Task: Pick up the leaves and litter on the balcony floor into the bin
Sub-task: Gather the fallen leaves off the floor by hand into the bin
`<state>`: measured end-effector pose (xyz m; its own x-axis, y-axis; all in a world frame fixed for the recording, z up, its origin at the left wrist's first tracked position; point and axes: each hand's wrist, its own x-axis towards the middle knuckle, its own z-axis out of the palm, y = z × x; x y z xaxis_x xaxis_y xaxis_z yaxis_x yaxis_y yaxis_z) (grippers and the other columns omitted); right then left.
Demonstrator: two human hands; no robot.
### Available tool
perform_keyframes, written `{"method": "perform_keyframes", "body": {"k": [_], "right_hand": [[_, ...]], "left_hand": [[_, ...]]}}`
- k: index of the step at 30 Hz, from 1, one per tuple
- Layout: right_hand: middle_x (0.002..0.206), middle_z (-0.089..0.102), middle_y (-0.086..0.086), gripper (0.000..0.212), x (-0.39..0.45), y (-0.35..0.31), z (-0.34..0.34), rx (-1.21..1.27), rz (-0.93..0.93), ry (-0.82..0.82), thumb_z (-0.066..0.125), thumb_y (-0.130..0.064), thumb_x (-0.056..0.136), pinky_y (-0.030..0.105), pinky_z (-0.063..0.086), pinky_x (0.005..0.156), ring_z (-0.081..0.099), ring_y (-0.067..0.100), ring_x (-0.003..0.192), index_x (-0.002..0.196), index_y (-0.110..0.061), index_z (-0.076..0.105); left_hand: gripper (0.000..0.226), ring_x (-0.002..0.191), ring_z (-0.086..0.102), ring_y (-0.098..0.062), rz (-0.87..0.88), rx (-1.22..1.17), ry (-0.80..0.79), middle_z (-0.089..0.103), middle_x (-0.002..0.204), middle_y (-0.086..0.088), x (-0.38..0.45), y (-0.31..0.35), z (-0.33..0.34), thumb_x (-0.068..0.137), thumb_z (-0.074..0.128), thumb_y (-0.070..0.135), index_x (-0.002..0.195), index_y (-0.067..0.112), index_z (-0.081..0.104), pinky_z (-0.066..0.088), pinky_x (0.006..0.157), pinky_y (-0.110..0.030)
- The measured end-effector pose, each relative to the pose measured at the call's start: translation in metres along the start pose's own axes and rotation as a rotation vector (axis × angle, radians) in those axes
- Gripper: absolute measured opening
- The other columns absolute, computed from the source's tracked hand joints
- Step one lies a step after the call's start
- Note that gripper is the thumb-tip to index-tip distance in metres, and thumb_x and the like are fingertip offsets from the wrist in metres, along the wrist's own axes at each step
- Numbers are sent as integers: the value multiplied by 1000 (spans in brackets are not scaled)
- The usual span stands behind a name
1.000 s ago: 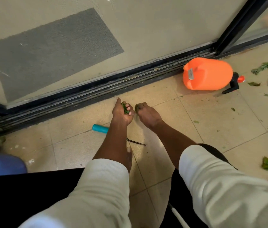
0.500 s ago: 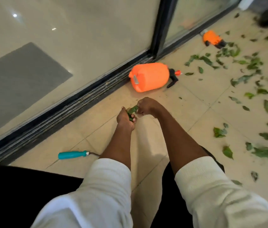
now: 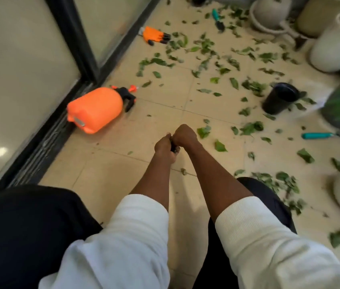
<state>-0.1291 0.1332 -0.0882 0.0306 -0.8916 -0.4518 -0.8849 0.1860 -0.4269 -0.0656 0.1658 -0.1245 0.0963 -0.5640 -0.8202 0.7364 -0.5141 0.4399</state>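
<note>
Both hands are held together above the tiled floor (image 3: pixel 110 184), knuckles up. The left hand (image 3: pixel 165 149) is curled around a small dark-green wad of gathered leaves (image 3: pixel 174 148); the right hand (image 3: pixel 185 135) is fisted against it, touching the same wad. Whether the right hand holds leaves of its own cannot be told.

Compared with half a second ago, the view has been swung further right and up: far more of the balcony is now shown. The hands were kept joined the whole time; the wad looks more enclosed now, with less green exposed.

The orange sprayer bottle (image 3: pixel 95 109) is seen lying on its side by the door track (image 3: pixel 39 147), now left of the hands instead of ahead of them. The teal-handled tool seen earlier at lower left is out of view.

Newly shown:
- black bin (image 3: pixel 279 99), upright, open, ahead and to the right, well apart from the hands
- scattered leaves (image 3: pixel 204 49) across most of the floor, dense at top centre and by the right knee
- orange glove (image 3: pixel 154 35) near the door
- teal-handled tool (image 3: pixel 319 135) at right, another (image 3: pixel 217 17) at top
- pale plant pots (image 3: pixel 336 49) at top right
</note>
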Motion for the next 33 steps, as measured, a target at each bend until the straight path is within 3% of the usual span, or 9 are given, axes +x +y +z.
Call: {"method": "perform_keyframes", "body": {"k": [4, 7, 11, 14, 17, 24, 27, 30, 33], "right_hand": [[63, 51, 5, 32, -5, 58, -29, 113, 154, 15, 63, -19, 91, 29, 44, 58, 56, 21, 68, 65, -8, 47], [71, 56, 10, 12, -14, 109, -61, 376, 226, -72, 67, -3, 82, 28, 44, 60, 50, 18, 64, 71, -5, 63], [87, 66, 6, 20, -29, 183, -87, 704, 339, 203, 60, -1, 87, 26, 52, 67, 60, 16, 77, 102, -2, 73], [100, 72, 12, 24, -45, 210, -63, 421, 325, 335, 56, -2, 89, 30, 53, 79, 67, 24, 88, 104, -4, 75], [119, 67, 14, 34, -61, 198, -7, 208, 158, 215, 52, 2, 91, 29, 48, 89, 64, 28, 108, 119, -6, 69], [162, 15, 16, 77, -58, 146, 110, -219, -304, -19, 59, -6, 88, 45, 22, 120, 15, 33, 149, 155, -12, 22], [159, 22, 18, 57, -64, 137, 121, -350, -385, 64, 48, -7, 95, 46, 33, 114, 20, 36, 146, 150, -2, 32], [136, 46, 24, 37, -78, 149, 124, -440, -468, 143, 46, -6, 95, 44, 51, 87, 45, 37, 124, 129, 7, 54], [107, 60, 19, 21, -85, 176, 116, -120, -189, 311, 49, -4, 91, 39, 48, 75, 57, 34, 99, 102, -2, 66]], "left_hand": [[13, 55, 50, -15, -79, 82, -25, 59, 76, -9, 8, -43, 46, 99, 50, 8, 90, 8, 60, 42, 38, -18], [23, 47, 42, -14, -126, 193, -75, 52, 70, -8, 8, -71, 76, 96, 41, -3, 78, 5, 54, 31, 32, -14], [25, 49, 34, -13, -152, 385, -103, 43, 63, -7, -1, -90, 102, 95, 42, -5, 72, 3, 49, 25, 33, -15], [22, 47, 37, -10, -184, 518, -145, 44, 66, -7, -7, -84, 108, 98, 42, -4, 78, -1, 51, 28, 34, -15], [19, 35, 33, -8, -192, 616, -125, 40, 62, -3, 1, -59, 103, 99, 41, -1, 85, 0, 53, 24, 36, -14], [26, 39, 29, -8, -175, 787, -63, 36, 58, 4, 10, -41, 79, 102, 47, 25, 84, 11, 58, 19, 39, -14], [33, 44, 31, -8, -148, 735, -58, 40, 61, 2, 2, -51, 80, 102, 46, 35, 84, 10, 59, 21, 39, -13], [39, 46, 35, -10, -149, 692, -35, 45, 62, 1, -7, -57, 82, 102, 42, 38, 78, 11, 56, 21, 38, -13], [37, 44, 38, -13, -126, 762, -67, 45, 59, -1, -20, -72, 88, 103, 40, 28, 70, 12, 48, 19, 37, -14]]}}
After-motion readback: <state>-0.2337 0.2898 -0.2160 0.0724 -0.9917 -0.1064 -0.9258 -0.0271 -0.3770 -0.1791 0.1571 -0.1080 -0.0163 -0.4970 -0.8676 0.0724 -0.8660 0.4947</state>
